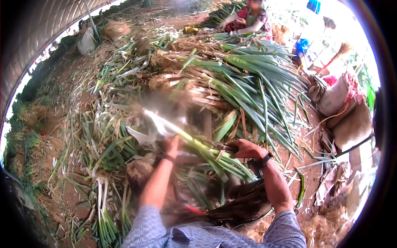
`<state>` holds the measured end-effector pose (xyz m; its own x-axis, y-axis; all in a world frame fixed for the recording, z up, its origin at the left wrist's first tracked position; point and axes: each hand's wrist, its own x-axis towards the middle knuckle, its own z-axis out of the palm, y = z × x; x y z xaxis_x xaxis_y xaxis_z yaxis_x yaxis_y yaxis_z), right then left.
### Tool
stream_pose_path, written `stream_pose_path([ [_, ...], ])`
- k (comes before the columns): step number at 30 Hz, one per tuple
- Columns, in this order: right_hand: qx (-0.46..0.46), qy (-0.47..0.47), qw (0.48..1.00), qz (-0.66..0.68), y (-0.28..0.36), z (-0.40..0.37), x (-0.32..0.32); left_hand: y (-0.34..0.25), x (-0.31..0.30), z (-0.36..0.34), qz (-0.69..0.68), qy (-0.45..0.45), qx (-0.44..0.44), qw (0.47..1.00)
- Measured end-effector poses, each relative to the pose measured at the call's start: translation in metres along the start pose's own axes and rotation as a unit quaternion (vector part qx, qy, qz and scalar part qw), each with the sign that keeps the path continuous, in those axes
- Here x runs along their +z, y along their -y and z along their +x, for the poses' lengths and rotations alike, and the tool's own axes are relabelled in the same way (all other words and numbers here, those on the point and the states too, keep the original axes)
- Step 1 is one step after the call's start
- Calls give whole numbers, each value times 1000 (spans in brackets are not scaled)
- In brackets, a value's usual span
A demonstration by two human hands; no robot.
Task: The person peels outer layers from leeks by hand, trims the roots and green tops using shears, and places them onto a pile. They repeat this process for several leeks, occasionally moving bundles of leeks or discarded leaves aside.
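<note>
A large green onion [188, 139] lies slantwise before me, white end up to the left and green leaves down to the right. My left hand [172, 145] is closed around its pale shank, and a loose whitish outer skin [154, 126] flares beside it. My right hand [247, 149] is closed over the leafy part, on a dark slim object [223, 146] pointing left along the stalk; I cannot tell what this is. Around the white end the picture is blurred. Just beyond lies a big pile of green onions [244, 78], roots to the left.
Stripped leaves [109, 140] litter the ground on the left, with a small bunch of green onions [104, 215] nearer me. Sacks [341, 99] stand at the right, near a broom [341, 51]. Another person [250, 18] sits behind the pile.
</note>
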<state>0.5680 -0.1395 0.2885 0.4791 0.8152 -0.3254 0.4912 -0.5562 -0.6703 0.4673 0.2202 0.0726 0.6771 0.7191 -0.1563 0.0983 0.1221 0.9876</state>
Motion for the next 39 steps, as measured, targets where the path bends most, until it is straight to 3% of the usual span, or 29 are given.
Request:
stream_pose_path([
  [1, 4, -1, 1000, -10, -2, -1, 1, -52, 1, -25, -48, 19, -42, 998],
  [2, 19, -3, 1000, -16, 2, -4, -1, -47, -3, -18, 32, -53, 27, 998],
  [4, 48, -8, 998, -28, 18, -12, -5, -88, -4, -33, 90, -118, -7, 989],
  [6, 7, -30, 999, -41, 16, -14, -4, -76, -1, -25, 29, -128, 44, 990],
  [9, -42, -46, 997, -46, 11, -8, 1, -91, -6, -22, 63, -25, -13, 998],
  [12, -39, -45, 997, -42, 16, -5, 5, -72, -11, 1, 92, 4, -108, 990],
  [17, -14, -29, 996, -82, 20, 3, 10, -28, -18, 58, -57, -54, -144, 986],
  [18, -11, -36, 996, -85, 22, 2, 10, -36, -16, 60, -18, -107, -149, 983],
  [20, -44, -86, 992, -81, 26, 1, 8, -50, -15, 63, -66, -109, -161, 979],
  [22, -74, -137, 987, -49, 32, 5, 6, -71, -6, 61, -127, -71, -97, 985],
  [23, -81, -151, 984, -45, 26, 12, 7, -81, -4, 55, -194, -7, -82, 977],
  [24, -60, -170, 983, -46, 36, 13, 3, -112, 0, 45, -180, 61, -101, 977],
  [26, -107, -225, 968, -13, 41, 15, 1, -156, 13, 16, -173, 151, -62, 971],
  [29, -157, -262, 952, 17, 44, 20, 4, -181, 23, -15, -151, 243, -12, 958],
  [32, -208, -228, 951, -28, 55, 19, 2, -170, 32, -36, -160, 285, -25, 945],
  [33, -166, -201, 965, -24, 66, 15, 0, -166, 32, -39, -186, 285, -41, 939],
  [39, -172, -221, 960, -4, 82, 13, 9, -164, 21, -44, -211, 291, -71, 930],
])
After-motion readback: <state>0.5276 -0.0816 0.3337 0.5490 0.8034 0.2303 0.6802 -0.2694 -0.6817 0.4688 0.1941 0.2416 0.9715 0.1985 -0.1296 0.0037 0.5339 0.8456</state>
